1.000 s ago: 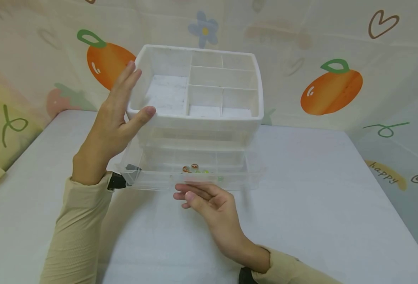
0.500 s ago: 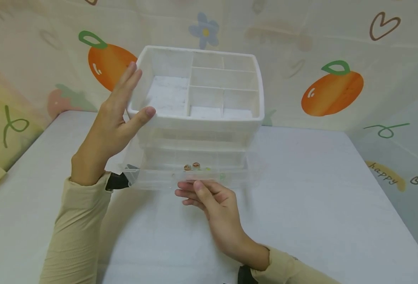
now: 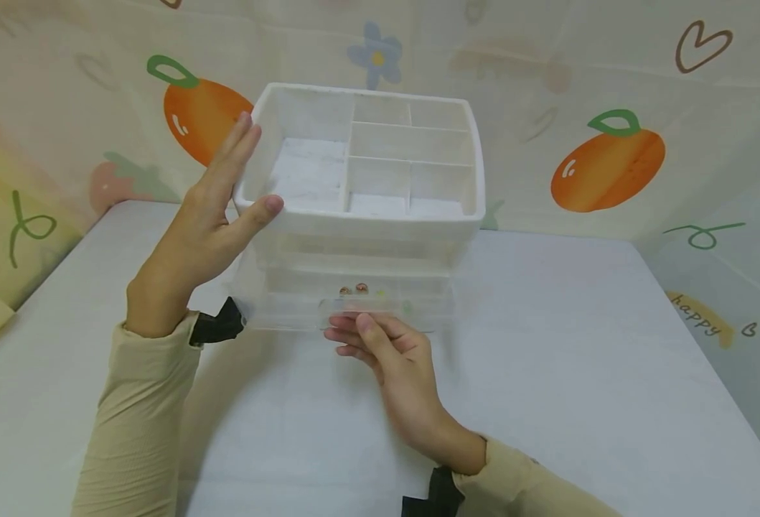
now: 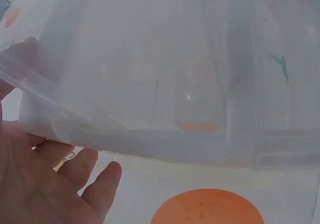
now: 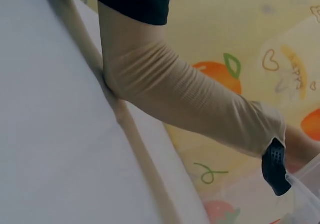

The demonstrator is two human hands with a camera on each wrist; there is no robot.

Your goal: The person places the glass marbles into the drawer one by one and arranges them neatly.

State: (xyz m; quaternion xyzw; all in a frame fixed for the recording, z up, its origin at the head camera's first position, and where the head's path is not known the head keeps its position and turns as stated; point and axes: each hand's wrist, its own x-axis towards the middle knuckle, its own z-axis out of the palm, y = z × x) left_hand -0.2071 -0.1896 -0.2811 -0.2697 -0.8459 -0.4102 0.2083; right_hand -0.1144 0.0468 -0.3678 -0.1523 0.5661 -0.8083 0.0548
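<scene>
A white plastic drawer organizer stands on the table in the head view, its top split into compartments. Below, a clear drawer is pulled partly out. Inside it lie several small beads, brown and yellow-green. My left hand rests against the organizer's left side, fingers straight, thumb over the front rim. The left wrist view has that hand beside the translucent plastic wall. My right hand pinches the drawer's clear front handle between thumb and fingers. The right wrist view does not include the right hand.
A white cloth covers the table. Behind it hangs a patterned backdrop with orange fruit, close to the organizer's back. In the right wrist view, the left sleeve reaches toward the organizer.
My right thumb has come down onto the handle. The drawer has slid inward a little, toward the organizer, with the right hand following it. The left hand stays in place.
</scene>
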